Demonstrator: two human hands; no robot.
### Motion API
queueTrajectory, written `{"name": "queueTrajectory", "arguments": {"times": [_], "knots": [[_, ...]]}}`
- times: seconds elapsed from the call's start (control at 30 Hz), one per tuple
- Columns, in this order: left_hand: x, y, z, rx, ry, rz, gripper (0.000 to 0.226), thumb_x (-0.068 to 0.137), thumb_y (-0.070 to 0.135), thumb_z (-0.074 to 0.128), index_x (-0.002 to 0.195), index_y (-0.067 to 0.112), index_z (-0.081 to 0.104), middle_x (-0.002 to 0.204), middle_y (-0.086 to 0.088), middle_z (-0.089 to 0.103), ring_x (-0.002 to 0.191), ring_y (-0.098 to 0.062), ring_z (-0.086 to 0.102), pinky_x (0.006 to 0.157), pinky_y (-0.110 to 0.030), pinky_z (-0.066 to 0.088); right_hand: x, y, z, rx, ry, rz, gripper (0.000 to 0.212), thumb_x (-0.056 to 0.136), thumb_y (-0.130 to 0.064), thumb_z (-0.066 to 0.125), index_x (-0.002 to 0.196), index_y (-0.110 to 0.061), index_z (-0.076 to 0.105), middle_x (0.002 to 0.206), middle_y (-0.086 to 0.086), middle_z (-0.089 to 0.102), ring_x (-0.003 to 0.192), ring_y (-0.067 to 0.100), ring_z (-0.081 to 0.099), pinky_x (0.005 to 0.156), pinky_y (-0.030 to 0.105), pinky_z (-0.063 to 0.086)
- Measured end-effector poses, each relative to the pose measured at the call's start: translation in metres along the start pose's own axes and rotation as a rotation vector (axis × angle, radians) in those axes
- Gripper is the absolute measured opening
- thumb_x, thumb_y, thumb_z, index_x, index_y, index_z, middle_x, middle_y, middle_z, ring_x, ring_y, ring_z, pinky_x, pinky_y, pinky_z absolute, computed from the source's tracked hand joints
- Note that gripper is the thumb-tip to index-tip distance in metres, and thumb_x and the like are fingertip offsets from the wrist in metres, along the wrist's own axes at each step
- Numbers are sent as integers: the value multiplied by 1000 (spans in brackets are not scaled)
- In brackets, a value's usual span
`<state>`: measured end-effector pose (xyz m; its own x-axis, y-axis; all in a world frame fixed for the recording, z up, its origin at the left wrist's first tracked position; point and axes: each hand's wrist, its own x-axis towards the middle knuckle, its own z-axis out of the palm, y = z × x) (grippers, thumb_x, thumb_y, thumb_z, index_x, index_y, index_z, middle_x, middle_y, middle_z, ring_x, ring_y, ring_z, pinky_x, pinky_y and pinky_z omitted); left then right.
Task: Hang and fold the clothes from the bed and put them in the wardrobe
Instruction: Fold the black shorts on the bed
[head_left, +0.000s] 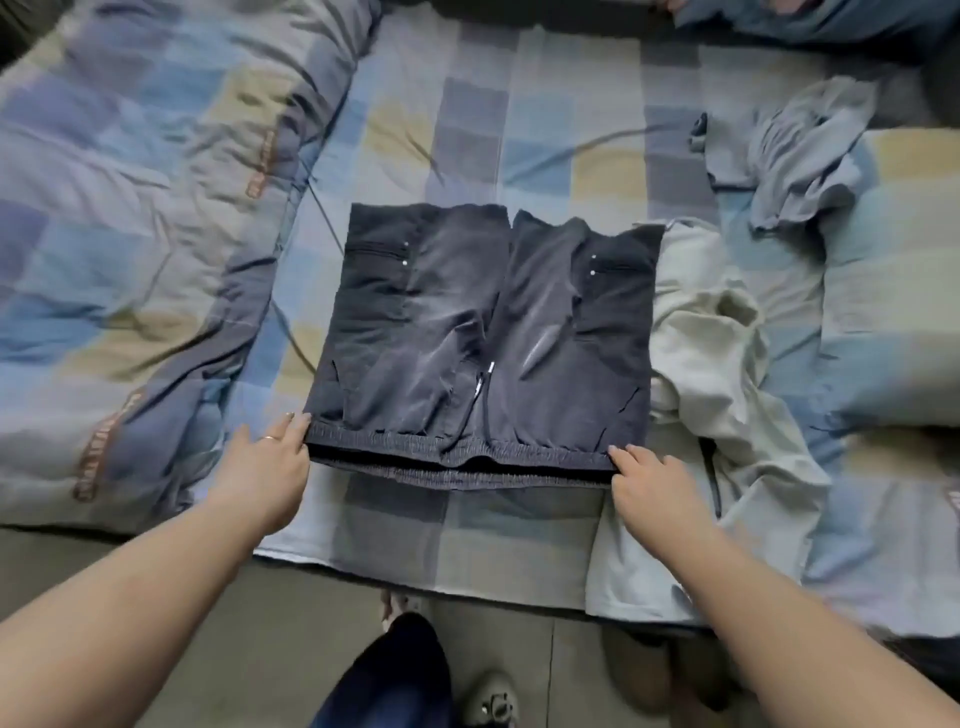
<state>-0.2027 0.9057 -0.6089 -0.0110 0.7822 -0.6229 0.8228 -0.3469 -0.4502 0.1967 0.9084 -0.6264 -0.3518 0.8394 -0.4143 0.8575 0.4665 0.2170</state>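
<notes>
The dark jacket (483, 332) lay folded on the bed (519, 535), near its front edge, zip in the middle. The left hand (270, 457) pinched the left end of the hem, its fingertips partly hidden under the cloth. The right hand (649, 478) pinched the right end in the same way. A pale garment (727, 405) lay touching the jacket's right side. A grey garment (800, 161) lay crumpled farther back. The quilt (130, 249) was bunched at the left, and its far part was cut off.
</notes>
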Motion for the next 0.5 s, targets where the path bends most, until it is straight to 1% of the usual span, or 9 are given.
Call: {"name": "queueTrajectory", "arguments": {"times": [0.07,0.1,0.2,0.3,0.33,0.37,0.4,0.43,0.5], "knots": [[-1,24,30,24,-32,23,51,94,30,42,143,14,36,162,-7,-1,149,-19,6,109,-47,27,-9,-18,40,6,-146,3,20,75,-10,63,92,-12,74,121,11,61,110,29,58,74,36,43],[-1,31,41,29,-46,26,51,94,30,43,142,14,37,162,-7,-1,149,-18,6,108,-47,27,-13,-25,52,24,-164,2,22,77,-9,60,94,-13,74,119,10,61,110,29,57,75,36,42],[-4,49,65,60,-80,51,50,93,30,45,140,14,39,161,-10,-2,149,-19,6,109,-50,26,-22,-35,82,46,-125,-64,11,59,-8,67,66,-8,74,94,14,71,81,31,67,60,38,50],[-7,58,77,80,-101,86,49,93,25,42,140,13,38,161,-11,-2,149,-21,7,110,-49,24,-26,-37,100,64,-10,-82,31,62,-11,43,58,-4,73,88,17,73,80,32,71,64,40,54],[-7,60,78,82,-114,92,49,93,25,42,140,13,39,161,-11,-2,149,-21,7,111,-49,24,-28,-38,101,62,-21,-81,32,64,-13,43,57,-4,73,88,17,73,80,31,71,65,40,55],[-8,62,80,79,-135,95,49,93,27,44,140,13,39,161,-10,-1,148,-21,7,111,-48,24,-30,-42,101,51,-38,-94,22,64,-14,54,59,-5,73,88,16,73,82,30,71,66,40,55],[-8,64,82,69,-161,94,49,93,29,45,140,14,40,161,-9,1,148,-21,9,110,-46,25,-31,-46,100,43,-75,-126,12,62,-14,67,65,-5,75,92,15,73,86,30,70,71,40,54],[-8,65,82,51,-187,94,49,92,29,46,140,16,42,161,-8,5,148,-20,12,109,-45,26,-31,-48,100,26,-182,-177,16,64,-14,72,78,-6,76,101,13,71,96,29,67,80,39,51],[-8,67,84,24,-258,103,48,89,30,49,136,21,49,158,-3,22,142,-18,26,104,-40,31,-30,-57,101,22,-364,-289,29,86,-15,53,109,-10,70,121,6,62,114,26,56,96,36,41]]}}
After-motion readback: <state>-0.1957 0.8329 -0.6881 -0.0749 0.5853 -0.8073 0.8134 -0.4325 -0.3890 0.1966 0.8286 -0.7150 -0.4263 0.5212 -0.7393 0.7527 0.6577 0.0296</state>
